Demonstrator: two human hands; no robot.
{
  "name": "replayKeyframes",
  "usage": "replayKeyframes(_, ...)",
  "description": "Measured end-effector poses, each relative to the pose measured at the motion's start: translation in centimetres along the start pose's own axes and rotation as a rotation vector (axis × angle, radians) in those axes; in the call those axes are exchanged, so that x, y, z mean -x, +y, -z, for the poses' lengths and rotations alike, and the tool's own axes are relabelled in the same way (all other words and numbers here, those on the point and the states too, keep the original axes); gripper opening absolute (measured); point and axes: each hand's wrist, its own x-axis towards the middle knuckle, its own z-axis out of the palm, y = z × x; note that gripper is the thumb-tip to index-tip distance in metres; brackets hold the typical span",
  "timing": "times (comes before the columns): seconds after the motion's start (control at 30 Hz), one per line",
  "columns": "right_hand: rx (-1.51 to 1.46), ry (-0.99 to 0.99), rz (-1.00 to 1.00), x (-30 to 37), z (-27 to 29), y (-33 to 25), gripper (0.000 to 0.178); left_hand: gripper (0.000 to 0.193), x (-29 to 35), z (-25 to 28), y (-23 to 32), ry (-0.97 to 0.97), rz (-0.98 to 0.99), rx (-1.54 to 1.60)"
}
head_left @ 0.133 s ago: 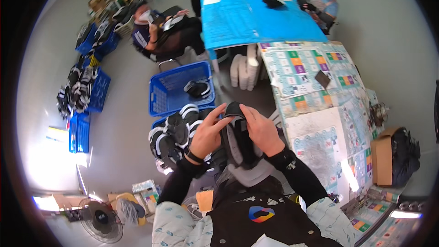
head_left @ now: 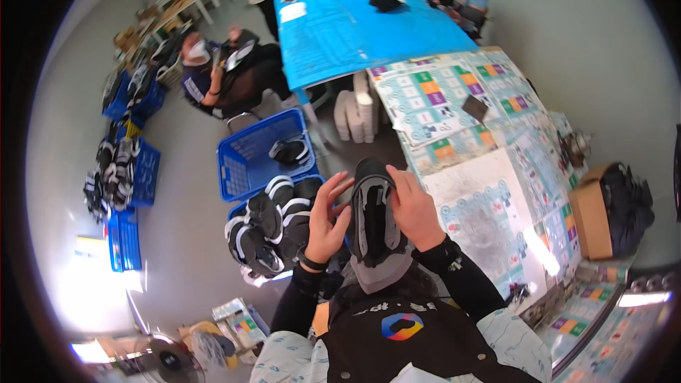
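Right of the piled shoes, the left hand stands spread beside the black shoe (whether fingertips touch, I cannot tell), which sits between the hands, probably best kept steady by the right hand clamped on its edge.

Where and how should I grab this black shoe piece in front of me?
I'd grip the black shoe piece by its long sides, left hand from the left, right hand from the right: it's long and narrow, pointing away from you, opening facing you.
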Motion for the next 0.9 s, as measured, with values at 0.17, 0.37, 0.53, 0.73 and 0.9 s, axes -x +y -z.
replayKeyframes(0.17, 0.181, 0.072, -0.049, 2.9, 7.5, 1.7, 0.057, 0.042, -0.4, -7.3, 0.7, -0.079, -0.071, -0.362)
replayKeyframes(0.37, 0.067, 0.243, -0.035, 5.2, 10.1, -0.4, 0.045, 0.032, -0.2, -7.3, 1.8, -0.086, -0.237, -0.496)
replayKeyframes(0.53, -0.385, 0.264, -0.245, 7.7, 9.5, -0.5, 0.039, 0.032, 0.7, -6.4, 2.6, -0.164, -0.309, -0.517)
replayKeyframes(0.73, -0.367, 0.261, -0.18, 7.1, 8.8, -1.2, 0.036, 0.032, 0.2, -4.6, 3.2, -0.199, -0.293, -0.462)
replayKeyframes(0.9, -0.352, 0.281, -0.14, 6.5, 7.7, -1.4, 0.026, 0.028, 0.1, -3.4, 3.4, -0.202, -0.273, -0.438)
